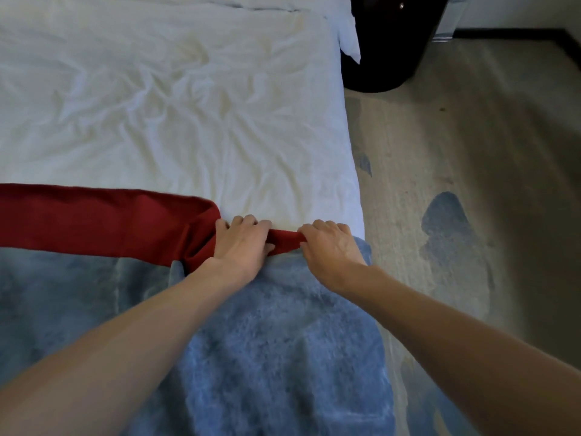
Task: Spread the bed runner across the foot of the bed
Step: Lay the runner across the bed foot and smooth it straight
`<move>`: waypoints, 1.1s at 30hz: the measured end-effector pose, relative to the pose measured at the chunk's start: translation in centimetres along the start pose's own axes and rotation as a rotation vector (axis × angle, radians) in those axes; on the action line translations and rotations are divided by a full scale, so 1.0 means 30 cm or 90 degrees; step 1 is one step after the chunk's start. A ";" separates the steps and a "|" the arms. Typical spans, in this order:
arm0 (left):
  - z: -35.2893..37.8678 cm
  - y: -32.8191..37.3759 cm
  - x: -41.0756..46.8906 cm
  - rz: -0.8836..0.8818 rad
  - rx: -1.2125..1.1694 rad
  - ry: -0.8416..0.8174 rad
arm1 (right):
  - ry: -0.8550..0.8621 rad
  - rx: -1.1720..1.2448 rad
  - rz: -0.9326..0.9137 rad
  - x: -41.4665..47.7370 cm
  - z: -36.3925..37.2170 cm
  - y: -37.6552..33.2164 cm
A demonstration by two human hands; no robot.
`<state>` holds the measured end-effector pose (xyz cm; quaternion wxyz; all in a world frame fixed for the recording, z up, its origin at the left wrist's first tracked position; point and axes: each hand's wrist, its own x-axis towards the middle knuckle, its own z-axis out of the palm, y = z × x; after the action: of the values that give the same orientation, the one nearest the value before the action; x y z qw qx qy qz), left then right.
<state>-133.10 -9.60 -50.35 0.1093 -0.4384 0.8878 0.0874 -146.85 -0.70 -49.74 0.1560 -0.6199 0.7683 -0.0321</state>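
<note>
A dark red bed runner (94, 220) lies as a band across the bed from the left edge of the view, folded back on itself near the middle. Its narrow bunched end stretches rightward between my hands. My left hand (242, 243) grips the red cloth at the fold, fingers curled over it. My right hand (330, 243) pinches the runner's end close to the bed's right edge. Below the runner a fluffy blue blanket (283, 325) covers the near part of the bed, under both forearms.
The wrinkled white sheet (173, 105) covers the far part of the bed. Right of the bed is beige carpet with blue patches (446, 221). A dark round piece of furniture (383, 42) stands at the top right, next to a hanging white pillow corner (350, 36).
</note>
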 end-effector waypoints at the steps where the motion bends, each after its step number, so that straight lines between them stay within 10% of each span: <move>1: 0.004 0.000 0.007 -0.022 0.028 0.008 | 0.011 0.016 0.002 -0.008 0.003 0.002; 16: -0.030 0.083 0.038 0.174 -0.095 0.159 | -0.204 0.118 0.026 0.068 -0.015 0.086; 33: -0.069 0.186 0.196 0.088 -0.081 0.037 | 0.055 -0.089 0.067 0.107 -0.099 0.362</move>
<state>-141.26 -11.24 -49.61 0.0493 -0.3844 0.9114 0.1386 -158.49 -1.73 -50.20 0.0806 -0.5860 0.8063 0.0032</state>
